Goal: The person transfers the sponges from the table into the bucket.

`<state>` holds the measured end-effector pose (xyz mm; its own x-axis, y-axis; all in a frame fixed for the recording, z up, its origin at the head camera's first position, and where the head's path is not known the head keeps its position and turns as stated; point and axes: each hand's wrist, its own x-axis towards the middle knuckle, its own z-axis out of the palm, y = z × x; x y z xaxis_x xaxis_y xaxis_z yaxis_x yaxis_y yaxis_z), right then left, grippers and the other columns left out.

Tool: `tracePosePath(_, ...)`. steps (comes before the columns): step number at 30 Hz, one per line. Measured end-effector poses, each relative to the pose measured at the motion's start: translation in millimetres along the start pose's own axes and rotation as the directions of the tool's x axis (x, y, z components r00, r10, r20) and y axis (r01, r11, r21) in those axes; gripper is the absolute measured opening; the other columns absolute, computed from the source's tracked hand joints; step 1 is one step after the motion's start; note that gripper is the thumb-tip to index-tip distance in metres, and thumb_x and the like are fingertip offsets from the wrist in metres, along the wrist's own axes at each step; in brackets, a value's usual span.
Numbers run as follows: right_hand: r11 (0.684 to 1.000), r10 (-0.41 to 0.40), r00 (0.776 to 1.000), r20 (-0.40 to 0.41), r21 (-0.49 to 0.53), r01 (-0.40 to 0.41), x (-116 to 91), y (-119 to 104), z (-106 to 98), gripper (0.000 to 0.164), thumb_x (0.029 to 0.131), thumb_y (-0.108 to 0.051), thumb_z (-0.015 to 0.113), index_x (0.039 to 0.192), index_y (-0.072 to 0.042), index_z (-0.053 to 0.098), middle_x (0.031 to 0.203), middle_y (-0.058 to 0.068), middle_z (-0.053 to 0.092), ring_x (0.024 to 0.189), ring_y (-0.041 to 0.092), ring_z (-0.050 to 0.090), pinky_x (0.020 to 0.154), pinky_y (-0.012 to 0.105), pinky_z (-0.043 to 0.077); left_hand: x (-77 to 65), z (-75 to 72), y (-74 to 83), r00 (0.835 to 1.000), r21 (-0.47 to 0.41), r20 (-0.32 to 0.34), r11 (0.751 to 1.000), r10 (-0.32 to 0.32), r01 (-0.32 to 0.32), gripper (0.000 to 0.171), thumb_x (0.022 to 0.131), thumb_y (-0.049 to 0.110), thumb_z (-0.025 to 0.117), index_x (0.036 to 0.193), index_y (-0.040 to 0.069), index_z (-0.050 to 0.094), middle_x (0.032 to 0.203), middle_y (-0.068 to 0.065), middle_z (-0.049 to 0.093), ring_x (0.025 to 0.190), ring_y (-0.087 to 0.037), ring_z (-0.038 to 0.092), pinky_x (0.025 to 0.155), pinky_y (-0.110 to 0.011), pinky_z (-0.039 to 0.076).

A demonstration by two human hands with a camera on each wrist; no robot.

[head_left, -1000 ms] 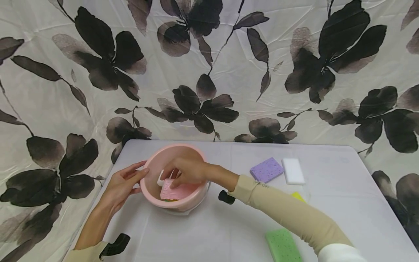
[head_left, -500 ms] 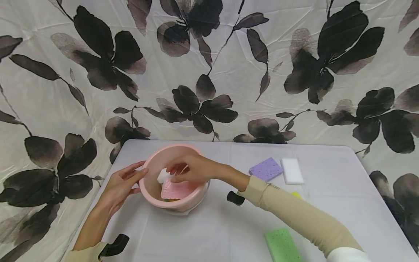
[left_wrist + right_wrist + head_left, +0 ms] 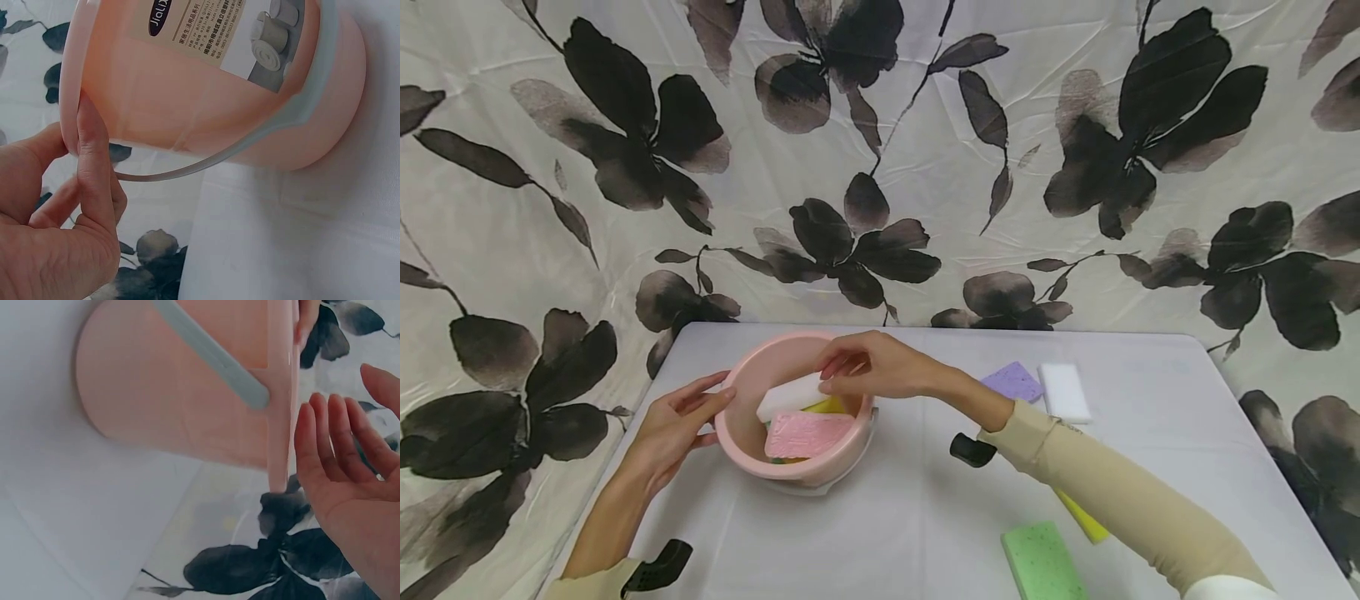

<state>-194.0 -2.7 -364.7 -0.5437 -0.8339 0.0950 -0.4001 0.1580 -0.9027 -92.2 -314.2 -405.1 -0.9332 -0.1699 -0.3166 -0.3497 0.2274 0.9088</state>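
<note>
A pink bucket (image 3: 842,465) with a grey handle (image 3: 262,134) stands at the left of the table. My left hand (image 3: 673,427) pinches its left rim between thumb and fingers, as the left wrist view shows. Over the far right rim is my right hand (image 3: 880,365), its fingers loosely bent and nothing between them; in the right wrist view the fingertips (image 3: 306,415) are beside the rim. Inside the bucket lie a pink sponge (image 3: 808,435), a white sponge (image 3: 790,397) and something yellow (image 3: 829,406), partly hidden beneath them.
Right of the bucket lie a purple sponge (image 3: 1015,382), a white block (image 3: 1064,393) and a green sponge (image 3: 1043,562). A yellow piece (image 3: 1084,517) is partly covered by my right sleeve. A floral cloth (image 3: 850,125) hangs behind the white table (image 3: 925,508).
My right hand has let go of the pink sponge inside the bucket and moved up and right to the rim. The left hand has stayed on the bucket's rim.
</note>
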Motion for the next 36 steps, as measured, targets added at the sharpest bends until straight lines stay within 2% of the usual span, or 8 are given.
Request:
tracePosePath(11,0.998,0.062,0.994,-0.091,0.015,-0.061,-27.2,4.1,-20.8,0.030,0.095,-0.014,0.075,0.122,-0.003,0.069,0.111,0.002,0.071,0.101,0.017,0.068,0.094,0.031,0.057,-2.2,0.2,0.5,1.000,-0.007,-0.005,1.000,0.015,-0.015,0.077,0.096,0.043,0.072,0.158,0.009,0.041,0.104,0.010,0.067,0.087,-0.004,0.069,0.077,-0.026,0.062)
tracePosePath(18,0.996,0.083,0.985,-0.151,0.028,-0.079,-48.4,14.6,-32.3,0.025,0.096,-0.019,0.075,0.119,-0.011,0.071,0.112,0.001,0.070,0.101,0.019,0.067,0.093,0.034,0.057,0.1,-0.6,-1.9,1.000,-0.013,0.001,1.000,0.016,-0.016,0.075,0.098,0.039,0.071,0.158,0.009,0.040,0.103,0.011,0.068,0.088,-0.003,0.068,0.076,-0.026,0.062)
tracePosePath(22,0.992,0.123,0.975,-0.185,0.050,-0.116,-62.1,22.1,-38.9,0.026,0.096,-0.020,0.074,0.121,-0.012,0.071,0.115,0.003,0.070,0.106,0.020,0.067,0.097,0.034,0.056,0.8,-0.8,-2.8,1.000,-0.015,0.001,1.000,0.014,-0.014,0.074,0.098,0.038,0.071,0.158,0.009,0.039,0.102,0.011,0.068,0.087,-0.003,0.069,0.076,-0.026,0.062)
tracePosePath(29,0.987,0.159,0.956,-0.248,0.078,-0.144,-84.1,32.7,-50.7,0.026,0.097,-0.019,0.073,0.122,-0.011,0.070,0.115,0.006,0.070,0.106,0.023,0.067,0.095,0.035,0.056,-0.3,0.4,-2.1,1.000,-0.013,-0.005,1.000,0.020,-0.020,0.075,0.097,0.038,0.072,0.158,0.008,0.040,0.102,0.012,0.068,0.089,-0.002,0.068,0.076,-0.026,0.062)
tracePosePath(36,0.981,0.191,0.931,-0.310,0.090,-0.171,-103.5,46.5,-59.5,0.029,0.097,-0.022,0.073,0.124,-0.010,0.069,0.120,0.007,0.068,0.109,0.024,0.066,0.097,0.031,0.055,1.0,-1.3,-3.3,1.000,-0.033,0.004,0.999,0.010,-0.009,0.075,0.097,0.038,0.072,0.158,0.009,0.040,0.102,0.012,0.068,0.087,-0.004,0.069,0.076,-0.027,0.062)
